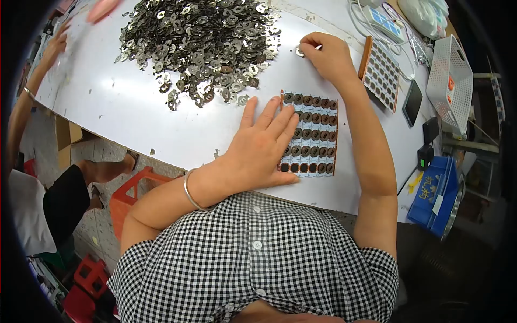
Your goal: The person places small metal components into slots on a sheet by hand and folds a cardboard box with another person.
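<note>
My left hand (261, 148) lies flat with its fingers spread, covering the left edge of a panel of round dark pieces (316, 134). The panel rests on the table in several rows; most of its places carry dark discs, while a few in the bottom row show plain black circles. Beyond the panel, my right hand (326, 56) is closed in a pinch on a small shiny metal disc (299, 51) just above the table. Left of that hand spreads a big heap of loose slotted metal discs (199, 46).
At right, a second panel (381, 75) leans on a brown board beside a phone (412, 103). Farther right are a white perforated basket (452, 81), a blue bin (435, 191) and a power strip (383, 24). Another person's arm (40, 78) reaches over the table's left side. A red stool (134, 188) stands below.
</note>
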`<state>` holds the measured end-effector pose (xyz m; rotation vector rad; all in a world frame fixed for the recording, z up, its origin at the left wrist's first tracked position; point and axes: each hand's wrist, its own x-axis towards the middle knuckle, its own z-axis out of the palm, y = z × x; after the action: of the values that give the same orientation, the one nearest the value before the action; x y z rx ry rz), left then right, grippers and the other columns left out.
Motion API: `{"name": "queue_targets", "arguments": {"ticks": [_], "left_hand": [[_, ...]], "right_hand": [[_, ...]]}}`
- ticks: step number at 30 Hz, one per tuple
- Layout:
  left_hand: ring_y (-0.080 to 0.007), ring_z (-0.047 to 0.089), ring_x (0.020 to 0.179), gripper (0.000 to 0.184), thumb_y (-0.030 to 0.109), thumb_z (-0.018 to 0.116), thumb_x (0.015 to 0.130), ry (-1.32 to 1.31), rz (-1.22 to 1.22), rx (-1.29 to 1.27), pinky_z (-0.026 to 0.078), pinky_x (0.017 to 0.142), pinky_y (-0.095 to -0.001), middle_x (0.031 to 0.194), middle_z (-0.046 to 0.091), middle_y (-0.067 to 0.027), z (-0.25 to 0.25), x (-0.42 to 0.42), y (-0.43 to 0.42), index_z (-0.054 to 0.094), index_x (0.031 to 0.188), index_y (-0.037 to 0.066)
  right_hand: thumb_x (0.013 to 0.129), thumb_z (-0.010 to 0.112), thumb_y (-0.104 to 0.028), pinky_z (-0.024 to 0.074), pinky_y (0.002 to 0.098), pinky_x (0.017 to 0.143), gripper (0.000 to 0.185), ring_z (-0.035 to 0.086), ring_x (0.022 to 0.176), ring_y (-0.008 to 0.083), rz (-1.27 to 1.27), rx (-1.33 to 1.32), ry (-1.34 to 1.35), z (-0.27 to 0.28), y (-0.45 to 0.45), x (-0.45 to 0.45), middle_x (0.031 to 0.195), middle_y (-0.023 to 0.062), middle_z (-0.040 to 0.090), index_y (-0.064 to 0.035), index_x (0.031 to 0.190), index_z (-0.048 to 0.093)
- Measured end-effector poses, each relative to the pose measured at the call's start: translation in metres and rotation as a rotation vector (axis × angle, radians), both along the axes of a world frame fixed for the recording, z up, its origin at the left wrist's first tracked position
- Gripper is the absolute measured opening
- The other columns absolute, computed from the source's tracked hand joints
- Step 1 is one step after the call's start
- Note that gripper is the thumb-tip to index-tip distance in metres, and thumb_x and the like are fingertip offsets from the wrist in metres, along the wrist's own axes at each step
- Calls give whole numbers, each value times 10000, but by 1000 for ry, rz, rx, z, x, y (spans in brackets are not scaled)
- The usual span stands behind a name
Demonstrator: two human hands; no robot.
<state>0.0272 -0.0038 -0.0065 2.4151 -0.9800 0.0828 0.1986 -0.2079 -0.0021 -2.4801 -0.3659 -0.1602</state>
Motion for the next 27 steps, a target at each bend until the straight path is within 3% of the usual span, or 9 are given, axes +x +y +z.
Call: {"name": "queue_targets", "arguments": {"ticks": [3, 6, 12, 14, 16, 19, 22, 27], "left_hand": [[-445, 339, 1429, 1054, 618, 804, 651, 1, 1, 10, 209, 1149, -672, 1458, 464, -244, 1, 1, -1, 505, 1376, -86], [-447, 342, 1429, 1051, 611, 808, 648, 1, -2, 21, 210, 1149, -672, 1458, 468, -245, 3, 1, -3, 507, 1376, -85], [-449, 361, 1424, 1043, 597, 811, 645, 11, 3, -2, 214, 1151, -667, 1460, 474, -254, 0, -2, -1, 511, 1374, -87], [-451, 359, 1425, 1048, 600, 810, 638, -10, 1, -10, 222, 1141, -678, 1464, 471, -256, -1, -2, 0, 518, 1373, -86], [-452, 360, 1422, 1037, 600, 810, 643, -24, 4, -11, 226, 1136, -682, 1463, 472, -252, -2, -3, 1, 526, 1368, -85], [-452, 358, 1421, 1037, 598, 805, 659, -17, -2, -9, 233, 1133, -680, 1461, 472, -254, -2, -1, 0, 509, 1384, -82], [-457, 357, 1419, 1045, 600, 799, 674, 57, -3, 23, 234, 1132, -682, 1464, 465, -259, 5, 2, 0, 484, 1402, -80], [-451, 333, 1445, 1073, 641, 776, 695, 13, -20, 32, 194, 1161, -664, 1473, 458, -260, 3, 2, -1, 461, 1416, -88]], "right_hand": [[883, 699, -249, 536, 317, 763, 269, 674, 780, 188, -83, 22, 36, 3, -7, -2, 899, 108, 751, -32, 1033, 752], [878, 661, -231, 550, 396, 777, 227, 701, 804, 327, -83, 25, 94, 8, -2, -10, 881, 162, 733, -43, 963, 756], [893, 652, -183, 535, 397, 730, 182, 684, 734, 333, 68, -7, -128, -7, 0, -15, 821, 177, 706, -15, 929, 711], [904, 651, -139, 523, 360, 679, 150, 661, 676, 253, -14, 37, -76, 8, 4, -30, 769, 145, 681, 5, 942, 678], [932, 638, -85, 494, 290, 627, 106, 605, 649, 125, -79, 258, 227, 31, 4, -54, 736, 55, 649, 5, 973, 676], [955, 618, -54, 465, 234, 614, 102, 547, 687, 41, 1, 348, 375, 44, -18, -92, 792, -10, 631, 2, 1002, 690], [961, 603, -38, 461, 211, 608, 141, 545, 718, 39, 42, 476, 518, 51, -36, -135, 885, 5, 642, 12, 1063, 687], [944, 611, -13, 434, 201, 565, 108, 514, 661, 26, -70, 446, 636, 54, -42, -182, 812, -14, 619, 24, 1024, 674]]}}
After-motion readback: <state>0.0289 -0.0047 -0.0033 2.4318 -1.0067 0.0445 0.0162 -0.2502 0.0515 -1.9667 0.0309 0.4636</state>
